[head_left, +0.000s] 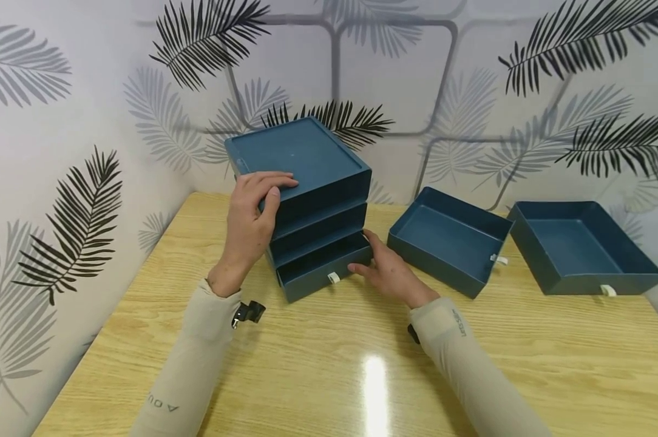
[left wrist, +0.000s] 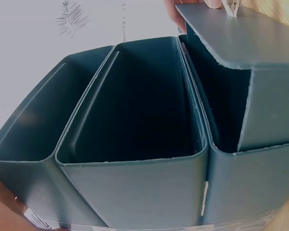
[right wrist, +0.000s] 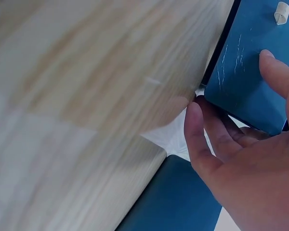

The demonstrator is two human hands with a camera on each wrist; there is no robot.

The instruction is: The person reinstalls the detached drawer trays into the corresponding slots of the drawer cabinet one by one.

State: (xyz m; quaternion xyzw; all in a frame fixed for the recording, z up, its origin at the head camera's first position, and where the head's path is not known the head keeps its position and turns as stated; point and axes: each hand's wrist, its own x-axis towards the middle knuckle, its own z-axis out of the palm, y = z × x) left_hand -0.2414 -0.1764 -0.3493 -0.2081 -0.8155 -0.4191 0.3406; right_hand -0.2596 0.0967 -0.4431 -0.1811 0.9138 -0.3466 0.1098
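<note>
A dark blue drawer unit [head_left: 296,149] stands on the table with its open front toward me. My left hand [head_left: 251,212] rests on its upper left edge, fingers lying over the top. At the bottom, a drawer [head_left: 314,281] sticks partly out of its slot, a white pull tab [head_left: 334,277] on its front. My right hand [head_left: 389,270] grips this drawer's right front corner. In the right wrist view the thumb [right wrist: 274,72] presses the front while the other fingers lie along the side. The left wrist view shows the two upper slots [left wrist: 130,106] without drawers.
Two loose blue drawers lie to the right on the wooden table [head_left: 307,364]. The nearer drawer [head_left: 444,233] sits close to my right hand; the other drawer [head_left: 586,243] is farther right. A leaf-patterned wall [head_left: 383,79] rises behind the table.
</note>
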